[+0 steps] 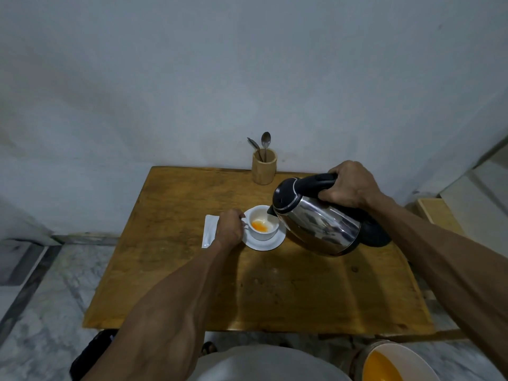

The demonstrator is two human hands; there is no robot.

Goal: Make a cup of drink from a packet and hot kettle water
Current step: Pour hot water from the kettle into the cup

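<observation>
A white cup (264, 234) stands on a white saucer (275, 243) near the middle of the wooden table (192, 284). Orange liquid lies in the cup's bottom. My left hand (230, 229) grips the cup's handle on its left side. My right hand (347, 185) holds the black handle of a steel kettle (316, 224), which is tilted left with its spout over the cup's rim. A white packet (209, 231) lies flat on the table just left of my left hand.
A wooden holder (264, 166) with two spoons stands at the table's far edge by the wall. The kettle's black base (378, 236) sits right of the kettle. A white bucket with orange liquid (390, 364) is on the floor, bottom right.
</observation>
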